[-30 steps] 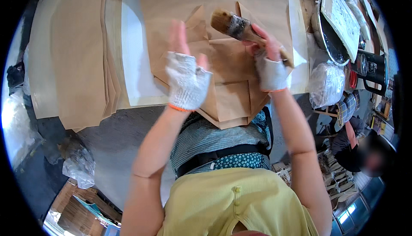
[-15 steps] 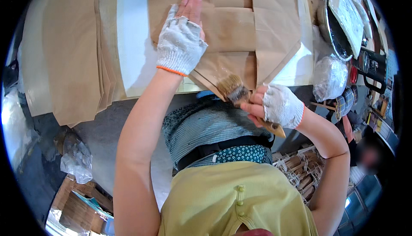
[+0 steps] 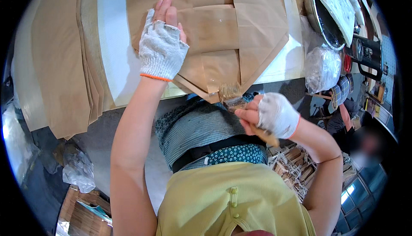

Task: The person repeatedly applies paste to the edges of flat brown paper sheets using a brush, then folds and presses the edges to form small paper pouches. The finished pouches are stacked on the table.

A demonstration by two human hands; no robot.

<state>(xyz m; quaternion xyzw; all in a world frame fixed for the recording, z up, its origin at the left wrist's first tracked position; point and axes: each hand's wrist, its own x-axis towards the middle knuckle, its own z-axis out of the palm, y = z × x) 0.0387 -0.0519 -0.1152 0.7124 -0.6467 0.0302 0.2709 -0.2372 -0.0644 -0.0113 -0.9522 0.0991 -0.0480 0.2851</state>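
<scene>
My left hand (image 3: 163, 43), in a white fingerless work glove with an orange cuff, lies flat with fingers stretched on folded brown paper (image 3: 214, 28). The paper has crossing flaps, and its pointed near end reaches the table's front edge. In my right hand (image 3: 273, 115), gloved the same way, is a wide flat paintbrush (image 3: 231, 93). My fingers wrap its wooden handle, and the bristles touch the paper's near end. Shiny wet-looking spots show on the paper beside the bristles.
A stack of brown paper sheets (image 3: 60, 60) overhangs the table's front edge at left. At right sit a round metal basin (image 3: 316, 15) with a white board across it, a clear plastic bundle (image 3: 322, 69) and a black mug-like container (image 3: 369, 58). Another person is at far right.
The brush has moved right and nearer to me across the paper's near end. My left hand stays flat on the paper. The whole view has shifted slightly.
</scene>
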